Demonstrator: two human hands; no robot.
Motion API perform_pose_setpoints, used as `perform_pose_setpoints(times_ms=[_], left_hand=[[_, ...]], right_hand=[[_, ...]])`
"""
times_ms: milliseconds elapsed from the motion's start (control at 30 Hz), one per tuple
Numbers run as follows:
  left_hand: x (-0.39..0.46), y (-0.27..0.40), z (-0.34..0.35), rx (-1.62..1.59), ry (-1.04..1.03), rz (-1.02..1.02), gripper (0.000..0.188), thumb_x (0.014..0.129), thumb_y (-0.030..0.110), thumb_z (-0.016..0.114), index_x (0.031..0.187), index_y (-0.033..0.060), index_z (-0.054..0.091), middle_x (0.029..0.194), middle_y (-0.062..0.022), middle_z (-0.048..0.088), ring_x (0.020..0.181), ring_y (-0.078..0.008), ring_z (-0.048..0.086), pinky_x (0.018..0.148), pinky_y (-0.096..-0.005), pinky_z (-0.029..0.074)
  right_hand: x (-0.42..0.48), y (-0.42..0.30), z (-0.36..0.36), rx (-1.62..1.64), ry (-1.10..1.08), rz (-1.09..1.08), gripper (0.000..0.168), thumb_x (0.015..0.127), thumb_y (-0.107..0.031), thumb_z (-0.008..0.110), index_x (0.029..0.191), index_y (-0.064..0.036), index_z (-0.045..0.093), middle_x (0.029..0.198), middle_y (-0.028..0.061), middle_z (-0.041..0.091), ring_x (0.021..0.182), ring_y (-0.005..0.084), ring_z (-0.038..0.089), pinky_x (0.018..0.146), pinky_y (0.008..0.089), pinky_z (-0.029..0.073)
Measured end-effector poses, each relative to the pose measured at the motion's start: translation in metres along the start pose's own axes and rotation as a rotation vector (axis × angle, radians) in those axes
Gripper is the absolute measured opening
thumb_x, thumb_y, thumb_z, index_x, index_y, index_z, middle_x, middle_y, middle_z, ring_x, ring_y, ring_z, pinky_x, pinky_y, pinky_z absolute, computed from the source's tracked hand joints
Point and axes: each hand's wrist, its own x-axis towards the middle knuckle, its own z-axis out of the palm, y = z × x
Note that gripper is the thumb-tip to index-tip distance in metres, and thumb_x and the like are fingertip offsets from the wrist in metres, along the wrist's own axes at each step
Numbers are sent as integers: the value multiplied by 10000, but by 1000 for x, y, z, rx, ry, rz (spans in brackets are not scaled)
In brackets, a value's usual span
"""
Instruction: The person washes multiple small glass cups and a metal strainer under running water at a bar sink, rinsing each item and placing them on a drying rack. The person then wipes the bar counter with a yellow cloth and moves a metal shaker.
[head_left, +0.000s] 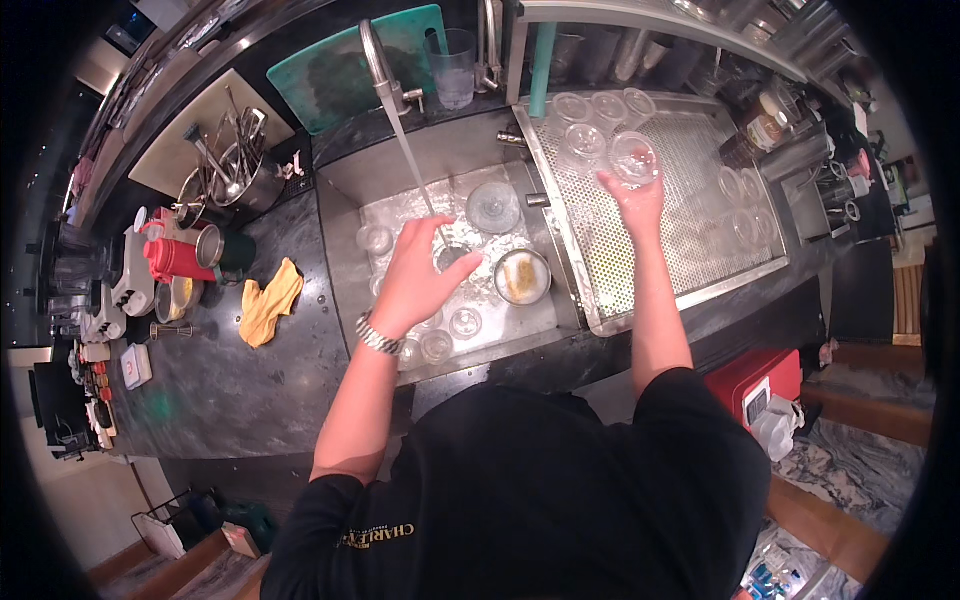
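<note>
My left hand, with a metal watch on its wrist, is over the steel sink, next to the running water. Its thumb and fingers are apart, and I see nothing plainly held. Water falls from the faucet towards the gap between thumb and index finger. My right hand grips a wet clear glass over the perforated drain tray. Several clear glasses stand just beyond it. In the sink are a round clear vessel, a bowl of foam with a yellowish sponge, and small glasses.
Left of the sink lie a yellow cloth, a red shaker bottle and a metal container of bar tools. A green cutting board and a plastic pitcher stand behind. More glasses are on the tray's right side.
</note>
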Motion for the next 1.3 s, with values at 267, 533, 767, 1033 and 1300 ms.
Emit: perform_pose_setpoints(times_ms=[267,533,767,1033,1300], left_hand=[[-46,-61,-16,-91,-174,-241,660,881,417,773,1364,24,552,1280,-178,599,1227,-305,576,1054,-409,450],[-134,-69,-104,-534,-193,-432,522,960,182,712,1433,96,508,1157,-27,624,1019,-116,593,937,-293,485],[-175,-75,-115,-455,115,-540,460,987,174,676,1404,56,522,1098,-28,651,1026,-114,602,947,-295,483],[-157,-50,-101,-317,-112,-424,522,970,221,701,1428,69,502,1198,-99,645,1108,-189,622,979,-335,498],[-184,-57,-111,-402,-136,-519,507,1000,276,662,1425,51,505,1273,-107,636,1135,-180,612,987,-334,497]], right_hand=[[50,120,-15,-375,-62,156,881,670,-256,925,1363,19,455,1360,204,606,1200,320,634,1035,409,493],[61,152,-33,-712,181,42,677,729,-259,868,1242,51,554,1222,212,613,1106,302,614,960,406,492],[-108,63,174,198,-788,-89,285,907,2,570,1180,-31,646,1147,145,646,1063,256,614,994,371,491],[-222,129,304,-598,-1760,-468,417,871,-299,692,1202,-47,695,1199,224,686,1211,361,597,1025,446,492],[-133,137,293,-637,-1124,-207,467,803,-463,746,863,1,752,1013,235,699,960,376,677,893,456,541]])
